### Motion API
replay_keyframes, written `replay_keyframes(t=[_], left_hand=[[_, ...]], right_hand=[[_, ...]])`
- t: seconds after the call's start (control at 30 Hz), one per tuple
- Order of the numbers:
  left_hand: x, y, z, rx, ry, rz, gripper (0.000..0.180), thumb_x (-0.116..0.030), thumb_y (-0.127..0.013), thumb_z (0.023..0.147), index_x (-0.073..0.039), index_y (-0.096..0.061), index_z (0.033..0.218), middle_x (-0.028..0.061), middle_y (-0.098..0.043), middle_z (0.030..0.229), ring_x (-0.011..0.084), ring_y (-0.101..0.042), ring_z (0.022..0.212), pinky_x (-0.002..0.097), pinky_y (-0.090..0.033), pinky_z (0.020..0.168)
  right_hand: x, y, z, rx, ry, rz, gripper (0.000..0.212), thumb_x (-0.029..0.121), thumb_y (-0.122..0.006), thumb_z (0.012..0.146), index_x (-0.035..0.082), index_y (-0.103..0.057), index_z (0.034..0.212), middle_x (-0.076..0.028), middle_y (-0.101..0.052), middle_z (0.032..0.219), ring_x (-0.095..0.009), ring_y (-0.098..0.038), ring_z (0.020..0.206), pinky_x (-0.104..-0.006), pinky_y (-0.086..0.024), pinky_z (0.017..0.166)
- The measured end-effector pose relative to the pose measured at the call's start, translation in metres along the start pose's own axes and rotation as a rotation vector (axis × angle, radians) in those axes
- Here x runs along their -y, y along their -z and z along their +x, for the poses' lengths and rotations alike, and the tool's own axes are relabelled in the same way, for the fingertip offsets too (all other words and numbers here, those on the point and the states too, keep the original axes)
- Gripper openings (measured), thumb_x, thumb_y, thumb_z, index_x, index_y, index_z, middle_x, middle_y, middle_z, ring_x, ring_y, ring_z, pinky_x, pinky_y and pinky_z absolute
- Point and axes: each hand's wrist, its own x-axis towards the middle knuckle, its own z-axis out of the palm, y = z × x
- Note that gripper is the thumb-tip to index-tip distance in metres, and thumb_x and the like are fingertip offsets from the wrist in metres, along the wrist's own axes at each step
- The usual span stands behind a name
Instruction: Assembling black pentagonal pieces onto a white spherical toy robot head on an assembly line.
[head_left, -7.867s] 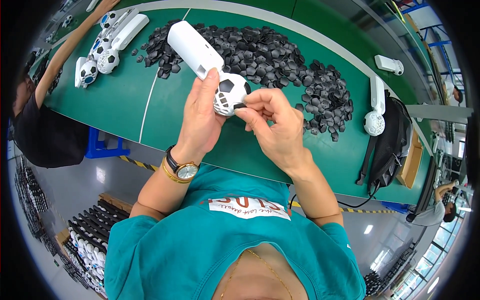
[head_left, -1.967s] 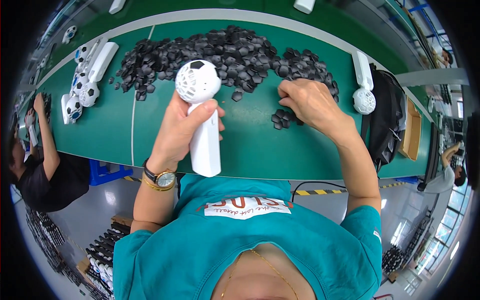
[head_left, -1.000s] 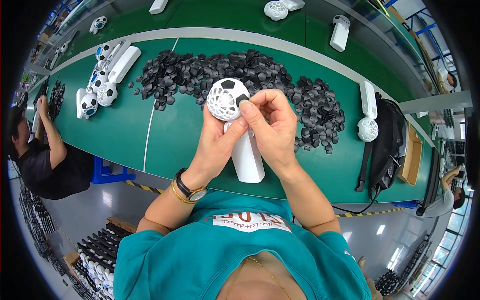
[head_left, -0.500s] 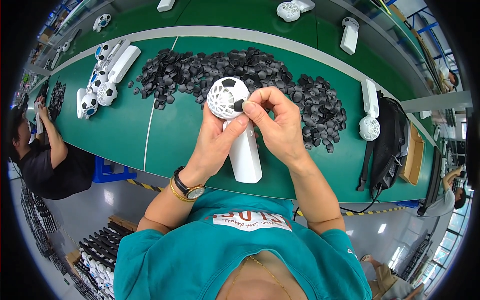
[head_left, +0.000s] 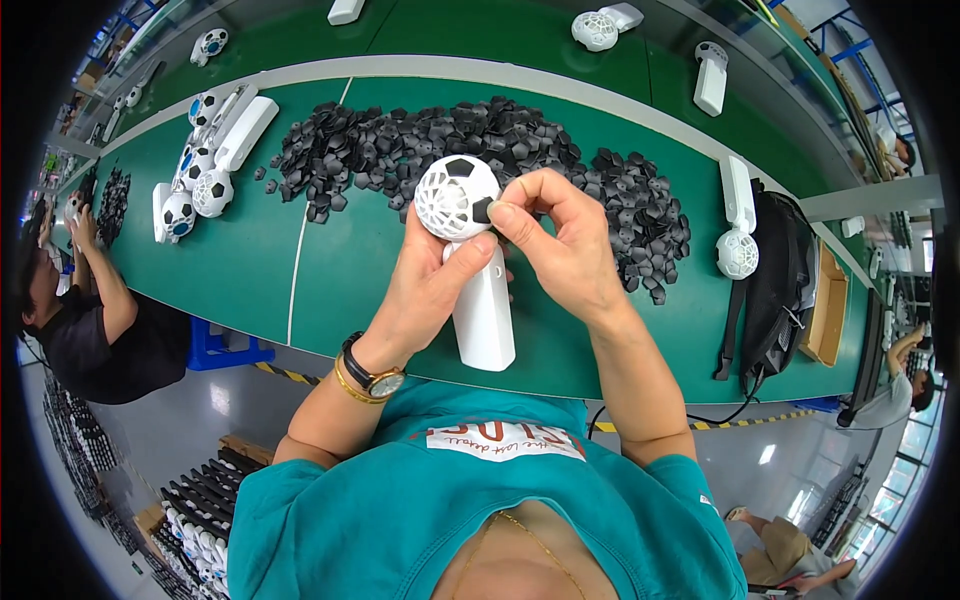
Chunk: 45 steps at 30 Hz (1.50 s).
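Note:
My left hand [head_left: 432, 283] is wrapped round the neck of a white handheld fan [head_left: 484, 320] with a football-shaped head, just under the ball. The fan's grille side faces left, and a black pentagon patch sits on top of the ball. My right hand [head_left: 562, 245] pinches a black pentagon piece [head_left: 481, 210] between thumb and forefinger, against the ball's right side; the fingertips partly cover it. The fan's handle points down toward me. Behind the ball spreads a wide heap of loose black pentagon pieces [head_left: 420, 140] on the green table [head_left: 370, 260].
Several football-headed fans [head_left: 213, 193] lie in a group at the left. Another fan [head_left: 738, 253] lies at the right, beside a black backpack [head_left: 780, 290] and a cardboard box [head_left: 827, 305]. More fans rest on the green belt [head_left: 480, 35] beyond. A co-worker [head_left: 95, 320] sits at left.
The fan's handle has swung slightly left, and my right hand has drawn a little to the right, still at the ball. Fans on the far belt have shifted right. The co-worker's hands have moved.

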Motion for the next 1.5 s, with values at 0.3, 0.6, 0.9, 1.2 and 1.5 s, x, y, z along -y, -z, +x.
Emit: replay_keyframes(t=[0.3,0.6,0.9,1.2,1.5], left_hand=[[-0.01,0.003,-0.003,0.024,0.133,0.091,0.049,-0.011,-0.057,0.09,-0.004,-0.027,0.129,0.0096,-0.058,0.097,0.0157,-0.063,0.073,0.0304,-0.055,0.065],[-0.006,0.0,0.0,0.024,0.111,0.092,0.049,-0.013,-0.055,0.091,-0.004,-0.026,0.129,0.01,-0.059,0.095,0.0158,-0.063,0.072,0.0299,-0.055,0.063],[-0.002,-0.005,0.004,-0.032,0.042,0.009,0.049,-0.011,-0.057,0.091,-0.005,-0.026,0.129,0.0103,-0.057,0.103,0.0161,-0.063,0.078,0.0304,-0.056,0.063],[0.007,-0.014,0.006,-0.115,-0.169,0.06,0.049,-0.009,-0.056,0.091,-0.004,-0.025,0.129,0.0111,-0.053,0.11,0.0155,-0.062,0.085,0.0294,-0.055,0.068],[-0.006,-0.018,0.007,-0.065,-0.074,0.069,0.047,-0.008,-0.054,0.092,-0.005,-0.025,0.129,0.0107,-0.053,0.11,0.0153,-0.061,0.087,0.0292,-0.054,0.066]], right_hand=[[0.016,0.027,0.017,0.218,0.262,-0.491,0.015,0.013,-0.07,0.079,0.002,-0.06,0.081,-0.004,-0.061,0.075,-0.016,-0.057,0.07,-0.0288,-0.045,0.067],[0.016,0.022,0.013,0.186,0.299,-0.564,0.014,0.012,-0.07,0.079,0.002,-0.06,0.081,-0.005,-0.06,0.074,-0.016,-0.056,0.068,-0.029,-0.045,0.069],[0.002,0.006,0.002,0.029,0.07,-0.158,0.016,0.013,-0.068,0.086,0.001,-0.058,0.082,-0.001,-0.06,0.076,-0.008,-0.054,0.069,-0.0234,-0.046,0.064],[-0.003,-0.005,-0.003,-0.076,-0.017,-0.037,0.017,0.015,-0.068,0.086,0.002,-0.057,0.088,-0.001,-0.06,0.079,-0.008,-0.056,0.071,-0.0241,-0.048,0.066],[0.001,-0.005,0.008,-0.04,0.006,0.22,0.037,0.01,-0.068,0.085,0.001,-0.047,0.115,-0.008,-0.057,0.109,-0.015,-0.057,0.098,-0.0291,-0.05,0.084]])
